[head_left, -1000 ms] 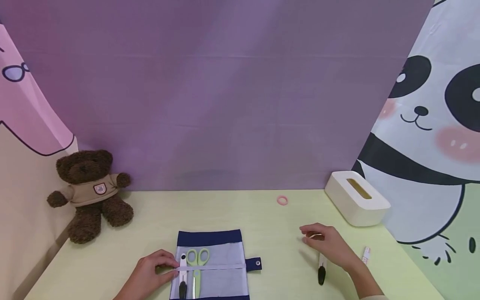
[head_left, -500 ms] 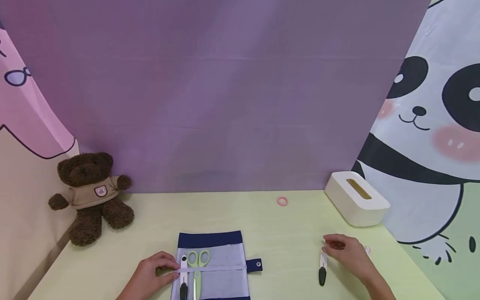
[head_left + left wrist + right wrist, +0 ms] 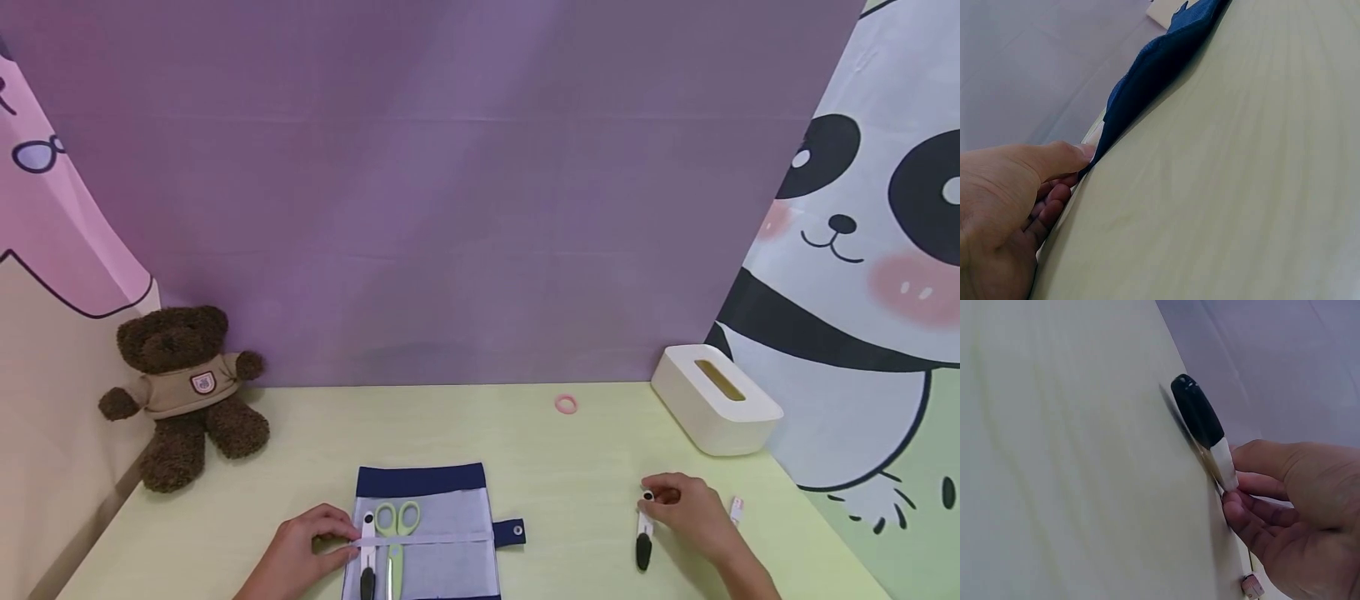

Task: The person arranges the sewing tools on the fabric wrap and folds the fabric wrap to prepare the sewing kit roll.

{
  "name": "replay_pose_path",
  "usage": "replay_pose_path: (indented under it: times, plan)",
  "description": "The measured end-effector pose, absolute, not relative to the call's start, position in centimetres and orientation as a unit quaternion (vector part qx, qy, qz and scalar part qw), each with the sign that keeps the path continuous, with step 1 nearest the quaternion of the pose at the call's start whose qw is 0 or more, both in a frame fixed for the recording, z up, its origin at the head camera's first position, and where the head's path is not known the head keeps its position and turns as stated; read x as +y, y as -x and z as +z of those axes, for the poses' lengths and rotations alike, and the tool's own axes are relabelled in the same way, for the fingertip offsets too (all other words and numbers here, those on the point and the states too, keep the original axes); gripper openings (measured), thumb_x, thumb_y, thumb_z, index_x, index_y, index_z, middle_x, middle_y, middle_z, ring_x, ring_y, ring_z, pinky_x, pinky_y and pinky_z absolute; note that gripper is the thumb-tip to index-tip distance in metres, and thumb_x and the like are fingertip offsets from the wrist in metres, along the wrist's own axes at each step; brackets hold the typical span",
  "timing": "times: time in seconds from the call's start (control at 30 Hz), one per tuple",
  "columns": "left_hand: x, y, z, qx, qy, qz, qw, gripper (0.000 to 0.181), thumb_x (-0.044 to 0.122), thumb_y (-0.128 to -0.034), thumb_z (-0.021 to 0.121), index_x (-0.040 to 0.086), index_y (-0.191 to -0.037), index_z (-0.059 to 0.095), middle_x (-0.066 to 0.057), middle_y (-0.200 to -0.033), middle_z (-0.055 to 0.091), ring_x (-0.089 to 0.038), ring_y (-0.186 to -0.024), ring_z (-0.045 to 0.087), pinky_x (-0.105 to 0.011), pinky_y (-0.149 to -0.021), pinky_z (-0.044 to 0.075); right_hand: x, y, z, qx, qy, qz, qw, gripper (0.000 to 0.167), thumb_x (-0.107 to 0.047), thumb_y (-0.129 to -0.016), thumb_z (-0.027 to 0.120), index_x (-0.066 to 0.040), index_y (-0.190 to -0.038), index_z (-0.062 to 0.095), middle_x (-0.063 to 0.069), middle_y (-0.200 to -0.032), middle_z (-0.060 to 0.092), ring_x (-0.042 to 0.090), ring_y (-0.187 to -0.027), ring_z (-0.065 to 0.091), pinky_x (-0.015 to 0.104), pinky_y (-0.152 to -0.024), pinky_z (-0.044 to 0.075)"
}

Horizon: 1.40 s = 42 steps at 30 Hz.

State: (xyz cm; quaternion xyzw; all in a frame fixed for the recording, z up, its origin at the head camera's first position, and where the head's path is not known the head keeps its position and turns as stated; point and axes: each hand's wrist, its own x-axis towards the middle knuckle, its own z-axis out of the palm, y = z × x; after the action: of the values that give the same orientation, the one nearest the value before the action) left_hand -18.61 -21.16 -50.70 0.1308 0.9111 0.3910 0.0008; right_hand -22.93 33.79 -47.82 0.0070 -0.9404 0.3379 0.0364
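Observation:
A navy-edged fabric tool roll [image 3: 450, 510] lies unrolled in the head view, its snap tab sticking out to the right. Under its elastic strap sit light green scissors [image 3: 394, 533] and a slim white tool with a black end [image 3: 367, 554]. My left hand [image 3: 306, 542] pinches the roll's left edge between thumb and fingers; the left wrist view shows the navy cloth [image 3: 1154, 69] lifted a little there. On the right, my right hand [image 3: 686, 510] pinches the white end of a second slim white-and-black tool [image 3: 643, 546]. Its black end [image 3: 1197, 412] points away from the fingers.
Beyond the right hand lies a small white-and-pink stick-like item [image 3: 737, 509]. A pink ring [image 3: 566, 404] is near the table's back edge. At the back right stands a white tissue box [image 3: 716, 412], and a brown teddy bear [image 3: 183, 392] sits at the left.
My right hand has moved right and down from above the second white-and-black tool and has taken hold of its white end. The left hand keeps its grip on the tool roll's edge.

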Motion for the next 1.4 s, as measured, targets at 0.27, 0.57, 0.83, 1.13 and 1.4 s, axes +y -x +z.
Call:
replay_pose_path:
  times: [0.27,0.57,0.83,1.13,1.4]
  plan:
    - [-21.3,18.8,-50.9,0.909,-0.132,0.394,0.005,0.009,0.030,-0.0849,0.085,0.029,-0.091,0.079,0.010,-0.103,0.067,0.000,-0.094,0.059,-0.023,-0.083,0.054,33.1,23.1,-47.6,-0.949,-0.015,0.309,0.054,0.030,-0.018,-0.082,0.084,-0.003,-0.107,0.078,0.005,-0.095,0.076,0.010,-0.080,0.070,0.022,-0.069,0.051]
    - [-21.3,18.7,-51.0,0.904,-0.135,0.406,0.006,0.007,0.029,-0.0860,0.084,0.027,-0.091,0.079,0.008,-0.103,0.068,0.002,-0.093,0.059,-0.022,-0.081,0.054,32.6,23.3,-47.4,-0.951,-0.003,0.307,0.046,0.029,-0.017,-0.084,0.082,-0.001,-0.108,0.078,0.003,-0.092,0.077,0.010,-0.079,0.069,0.024,-0.069,0.051]
    - [-21.2,18.8,-50.7,0.900,-0.122,0.419,0.021,0.008,0.027,-0.0854,0.085,0.025,-0.091,0.079,0.006,-0.103,0.068,-0.002,-0.093,0.060,-0.021,-0.081,0.054,31.8,23.3,-47.2,-0.920,0.026,0.390,0.030,0.031,-0.016,-0.090,0.079,-0.001,-0.117,0.076,0.007,-0.100,0.078,0.000,-0.081,0.065,0.019,-0.071,0.052]
    - [-21.1,19.0,-50.9,0.902,-0.111,0.417,0.025,0.008,0.030,-0.0856,0.085,0.027,-0.090,0.079,0.007,-0.104,0.068,-0.003,-0.094,0.061,-0.020,-0.082,0.054,28.4,24.8,-46.3,-0.851,-0.015,0.524,0.022,0.036,-0.007,-0.092,0.076,0.007,-0.124,0.069,0.016,-0.107,0.074,0.004,-0.085,0.069,0.023,-0.076,0.060]
    - [-21.2,18.9,-50.9,0.902,-0.111,0.416,0.020,0.008,0.028,-0.0852,0.085,0.026,-0.091,0.079,0.007,-0.103,0.068,-0.005,-0.095,0.062,-0.021,-0.083,0.054,23.8,26.0,-45.4,-0.806,-0.110,0.582,0.008,0.037,-0.001,-0.090,0.075,0.014,-0.123,0.066,0.022,-0.099,0.073,0.005,-0.078,0.068,0.026,-0.074,0.061]
